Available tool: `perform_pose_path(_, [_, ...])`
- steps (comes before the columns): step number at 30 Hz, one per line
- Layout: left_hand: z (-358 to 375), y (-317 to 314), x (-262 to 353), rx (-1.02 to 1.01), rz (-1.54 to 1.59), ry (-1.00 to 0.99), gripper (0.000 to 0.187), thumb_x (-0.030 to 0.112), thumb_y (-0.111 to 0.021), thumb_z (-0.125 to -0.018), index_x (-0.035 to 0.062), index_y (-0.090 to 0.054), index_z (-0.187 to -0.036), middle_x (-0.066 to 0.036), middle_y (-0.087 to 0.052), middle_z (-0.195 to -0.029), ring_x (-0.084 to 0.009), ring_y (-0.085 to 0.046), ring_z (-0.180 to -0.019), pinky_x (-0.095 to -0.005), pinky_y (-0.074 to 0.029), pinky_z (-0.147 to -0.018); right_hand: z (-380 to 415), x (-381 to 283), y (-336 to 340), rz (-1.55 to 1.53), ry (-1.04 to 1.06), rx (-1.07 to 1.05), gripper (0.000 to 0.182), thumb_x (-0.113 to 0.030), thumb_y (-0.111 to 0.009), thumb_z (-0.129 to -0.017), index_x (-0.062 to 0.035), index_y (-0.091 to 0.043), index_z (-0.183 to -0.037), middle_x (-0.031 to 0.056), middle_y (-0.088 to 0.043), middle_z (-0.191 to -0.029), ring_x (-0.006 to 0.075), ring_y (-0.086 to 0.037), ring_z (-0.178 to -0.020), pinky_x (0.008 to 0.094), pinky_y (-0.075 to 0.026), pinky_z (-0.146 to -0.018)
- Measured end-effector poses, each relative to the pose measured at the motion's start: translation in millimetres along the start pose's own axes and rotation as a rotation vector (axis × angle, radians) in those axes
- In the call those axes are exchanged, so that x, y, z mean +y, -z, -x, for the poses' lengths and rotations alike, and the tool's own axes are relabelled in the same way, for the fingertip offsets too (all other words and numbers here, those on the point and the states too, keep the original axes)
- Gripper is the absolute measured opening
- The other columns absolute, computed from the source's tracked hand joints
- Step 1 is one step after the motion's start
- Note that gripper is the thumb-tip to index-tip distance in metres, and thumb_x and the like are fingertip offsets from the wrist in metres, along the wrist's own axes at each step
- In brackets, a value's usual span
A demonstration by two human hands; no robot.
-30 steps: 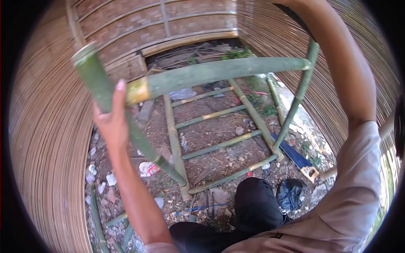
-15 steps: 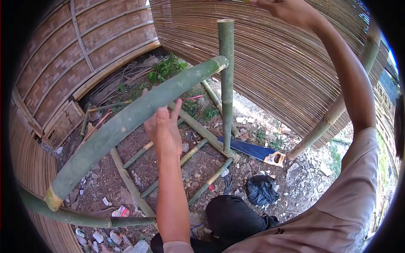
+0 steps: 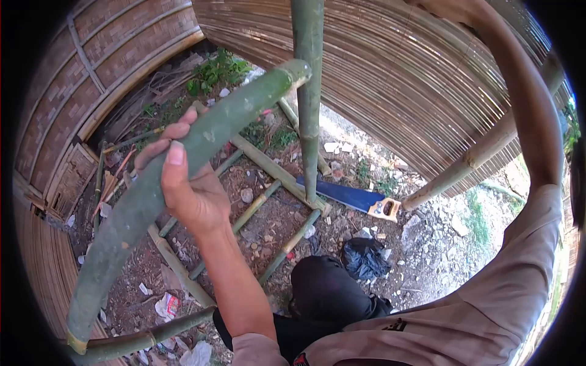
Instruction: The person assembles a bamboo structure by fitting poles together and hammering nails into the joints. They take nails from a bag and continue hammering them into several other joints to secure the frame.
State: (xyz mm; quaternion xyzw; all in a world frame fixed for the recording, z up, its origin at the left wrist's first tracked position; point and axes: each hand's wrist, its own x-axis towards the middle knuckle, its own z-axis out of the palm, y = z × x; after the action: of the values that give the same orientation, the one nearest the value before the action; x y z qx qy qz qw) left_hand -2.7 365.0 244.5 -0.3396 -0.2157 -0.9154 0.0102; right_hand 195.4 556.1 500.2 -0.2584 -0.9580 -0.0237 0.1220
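A thick green bamboo pole (image 3: 235, 116) slants across the left half of the view. My left hand (image 3: 194, 192) is wrapped round its middle, thumb on the near side and fingers curled over the far side. The pole's upper end overlaps an upright bamboo post (image 3: 309, 104); its lower end overlaps another bamboo pole (image 3: 177, 326) at the bottom left. My right hand (image 3: 452, 8) is raised at the top edge, in front of the slatted wall, its fingers cut off by the frame.
On the ground lies a bamboo frame with crosspieces (image 3: 278, 171). A handsaw with a blue blade (image 3: 348, 196) rests beside the post's foot. Nearby are a black plastic bag (image 3: 365, 257) and rubble. A slatted bamboo wall (image 3: 378, 79) and a woven wall (image 3: 134, 43) enclose the corner.
My left hand has gone from open fingers beside the bamboo pole to a grip around it. The pole's lower end appears lower. My right hand has moved further out at the top edge.
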Motion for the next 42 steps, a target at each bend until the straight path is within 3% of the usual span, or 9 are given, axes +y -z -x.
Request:
perform_pose_path(7, [-11.5, 2.7, 7.9, -0.023, -0.058, 0.038, 0.023, 0.023, -0.058, -0.093, 0.0046, -0.068, -0.104, -0.014, -0.068, -0.115, -0.0320, -0.060, -0.122, -0.0561, -0.044, -0.109, 19.7, 63.3, -59.7, -0.144, 0.218, 0.308, 0.039, -0.034, -0.047, -0.108, -0.0117, -0.062, -0.135, -0.0053, -0.048, -0.060, 0.0054, -0.037, -0.045, 0.0245, -0.039, -0.044])
perform_pose_path(12, [-10.7, 10.7, 12.3, -0.089, -0.026, 0.078, 0.028, 0.016, -0.062, -0.094, -0.0003, -0.066, -0.116, -0.017, -0.067, -0.118, -0.0290, -0.063, -0.120, -0.0486, -0.048, -0.108, 121.4, 66.9, -232.7, -0.648, -0.229, 0.619, 0.047, -0.028, -0.042, -0.110, -0.0070, -0.042, -0.152, -0.0072, -0.043, -0.058, -0.0001, -0.037, -0.044, 0.0193, -0.029, -0.037])
perform_pose_path(16, [0.7, -16.1, 61.7, 0.693, -0.333, 0.417, 0.053, 0.001, -0.074, -0.083, 0.0048, -0.055, -0.132, -0.016, -0.063, -0.122, -0.0259, -0.064, -0.103, -0.0451, -0.056, -0.082, 216.8, 53.8, -399.7, -0.770, -0.560, 0.102, 0.059, -0.031, -0.056, -0.103, -0.0044, -0.039, -0.153, 0.0020, -0.060, -0.080, 0.0082, -0.052, -0.066, 0.0274, -0.047, -0.059])
perform_pose_path(18, [34.5, 67.4, 92.8, -0.108, -0.582, 0.485, 0.034, 0.004, -0.074, -0.087, 0.0007, -0.063, -0.119, -0.014, -0.067, -0.116, -0.0246, -0.067, -0.106, -0.0398, -0.055, -0.093, 259.8, 40.2, -460.1, -0.856, -0.694, -0.319, 0.054, -0.021, -0.060, -0.101, 0.0056, -0.045, -0.146, 0.0089, -0.066, -0.111, 0.0168, -0.060, -0.098, 0.0281, -0.047, -0.089])
perform_pose_path(19, [49.4, 101.5, 114.7, -0.392, -0.690, 0.560, 0.029, 0.004, -0.075, -0.087, -0.0008, -0.067, -0.115, -0.013, -0.069, -0.112, -0.0234, -0.069, -0.106, -0.0368, -0.056, -0.095, 294.1, 48.9, -513.9, -0.897, -0.458, -0.253, 0.051, -0.020, -0.059, -0.101, 0.0068, -0.047, -0.143, 0.0090, -0.063, -0.118, 0.0166, -0.057, -0.107, 0.0274, -0.044, -0.095])
perform_pose_path(24, [128.1, 209.6, 252.0, -0.028, -0.938, 1.335, 0.022, 0.009, -0.079, -0.087, -0.0001, -0.068, -0.104, -0.007, -0.070, -0.097, -0.0136, -0.068, -0.091, -0.0298, -0.057, -0.084, 335.1, -0.2, -588.8, -1.037, -0.400, -0.540, 0.024, -0.023, -0.065, -0.099, -0.0004, -0.063, -0.108, 0.0007, -0.058, -0.078, 0.0080, -0.049, -0.071, 0.0273, -0.043, -0.063])
perform_pose_path(29, [232.9, 288.1, 308.5, 0.301, -1.265, 1.296, 0.037, 0.027, -0.083, -0.085, -0.0004, -0.066, -0.102, -0.010, -0.070, -0.089, -0.0168, -0.068, -0.085, -0.0323, -0.057, -0.078, 258.3, -68.0, -570.5, -0.847, -0.186, -0.784, 0.026, -0.028, -0.062, -0.100, -0.0021, -0.061, -0.100, 0.0024, -0.055, -0.069, 0.0102, -0.050, -0.065, 0.0310, -0.043, -0.058])
perform_pose_path(35, [348.6, 338.5, 280.6, 0.435, -1.484, 1.019, 0.063, 0.044, -0.086, -0.076, -0.0015, -0.064, -0.113, -0.020, -0.067, -0.105, -0.0308, -0.068, -0.097, -0.0418, -0.055, -0.088, 161.7, -171.4, -583.0, -0.547, 0.536, -0.737, 0.028, -0.033, -0.058, -0.102, -0.0045, -0.060, -0.101, 0.0150, -0.060, -0.068, 0.0253, -0.061, -0.059, 0.0381, -0.047, -0.058])
perform_pose_path(42, [395.2, 400.2, 214.7, 0.589, -1.629, 0.734, 0.085, 0.048, -0.086, -0.071, 0.0024, -0.053, -0.134, -0.023, -0.057, -0.124, -0.0436, -0.061, -0.110, -0.0501, -0.051, -0.094, 188.9, -306.1, -576.9, -0.483, 0.614, -0.675, 0.026, -0.031, -0.058, -0.101, -0.0047, -0.060, -0.103, 0.0196, -0.062, -0.070, 0.0376, -0.066, -0.064, 0.0452, -0.049, -0.059])
